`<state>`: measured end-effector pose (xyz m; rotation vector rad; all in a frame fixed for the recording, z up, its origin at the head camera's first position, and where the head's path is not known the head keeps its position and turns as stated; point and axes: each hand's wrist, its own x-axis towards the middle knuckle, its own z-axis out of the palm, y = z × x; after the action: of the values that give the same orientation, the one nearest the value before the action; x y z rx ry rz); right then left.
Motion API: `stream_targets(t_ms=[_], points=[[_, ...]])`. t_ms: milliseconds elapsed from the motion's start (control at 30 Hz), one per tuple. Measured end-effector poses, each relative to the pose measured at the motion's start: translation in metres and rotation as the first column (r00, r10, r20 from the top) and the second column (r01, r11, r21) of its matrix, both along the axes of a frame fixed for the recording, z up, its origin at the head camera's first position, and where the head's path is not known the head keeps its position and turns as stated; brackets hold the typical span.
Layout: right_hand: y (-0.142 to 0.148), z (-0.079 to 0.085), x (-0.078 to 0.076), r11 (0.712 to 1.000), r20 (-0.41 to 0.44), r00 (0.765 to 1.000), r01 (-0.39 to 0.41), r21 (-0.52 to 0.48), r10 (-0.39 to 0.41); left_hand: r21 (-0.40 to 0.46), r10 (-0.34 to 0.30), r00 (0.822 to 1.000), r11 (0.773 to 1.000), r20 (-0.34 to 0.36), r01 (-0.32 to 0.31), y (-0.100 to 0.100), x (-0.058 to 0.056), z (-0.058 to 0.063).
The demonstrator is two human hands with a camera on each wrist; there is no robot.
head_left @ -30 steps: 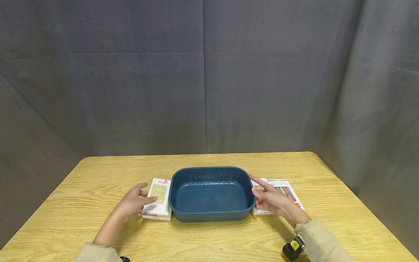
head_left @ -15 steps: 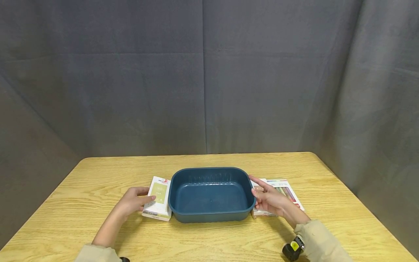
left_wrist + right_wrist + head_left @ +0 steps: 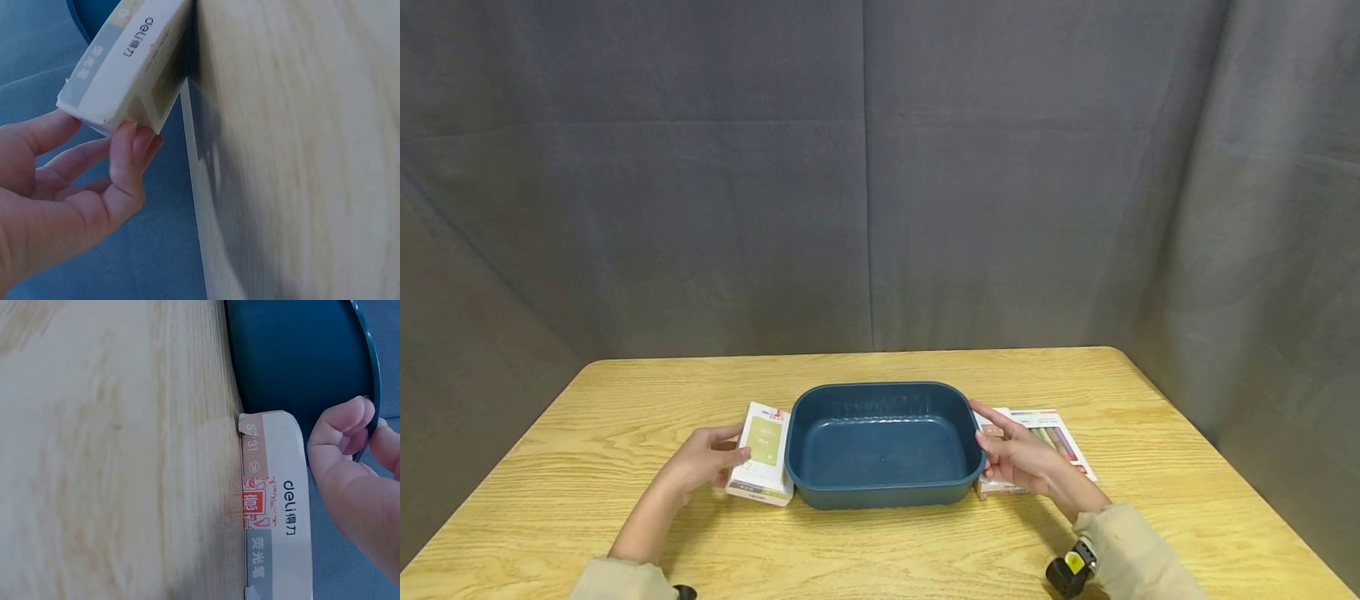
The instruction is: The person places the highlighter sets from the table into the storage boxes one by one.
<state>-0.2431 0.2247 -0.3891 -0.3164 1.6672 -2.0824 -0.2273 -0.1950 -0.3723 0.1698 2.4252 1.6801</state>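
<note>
A dark blue plastic basin [image 3: 883, 497] stands mid-table with a bare inside. Against its left end lies a white highlighter box [image 3: 765, 454] with a green label. My left hand [image 3: 703, 460] pinches this box by its outer long side, thumb on the top edge; the left wrist view shows the box's printed end [image 3: 125, 69] and fingertips on its lower edge. My right hand [image 3: 1024, 460] grips the basin's right rim between thumb and curled fingers, seen closely in the right wrist view. Under that hand sits another white highlighter box [image 3: 281, 506], partly hidden in the head view.
A flat white pack with a window of coloured sticks [image 3: 1052, 439] lies right of the basin, partly behind the right hand. The wooden table [image 3: 880, 554] ends at a grey curtain [image 3: 880, 208] behind. A black device [image 3: 1066, 573] is at the right wrist.
The left hand has closed on the left box's outer side, and that side has lifted a little, tilting the box toward the basin. The right hand and basin stay put.
</note>
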Motion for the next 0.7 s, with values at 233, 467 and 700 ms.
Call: stream_targets(t_ms=[233,467,700], points=[[-0.0004,0.0005,-0.0001,1.000,0.005,1.000,-0.001,0.006,0.001,0.001,0.042,0.999,0.999,0.019,-0.042,0.0010,0.0003,0.0010],[-0.0002,-0.0001,0.0004,1.000,0.009,1.000,-0.004,0.000,0.004,0.039,0.056,0.998,0.998,0.024,-0.057,0.0030,0.0003,0.0023],[-0.0002,0.0011,0.0015,1.000,0.013,1.000,-0.021,-0.013,0.022,0.029,0.080,0.997,0.996,0.001,-0.080,0.0030,0.0017,0.0029]])
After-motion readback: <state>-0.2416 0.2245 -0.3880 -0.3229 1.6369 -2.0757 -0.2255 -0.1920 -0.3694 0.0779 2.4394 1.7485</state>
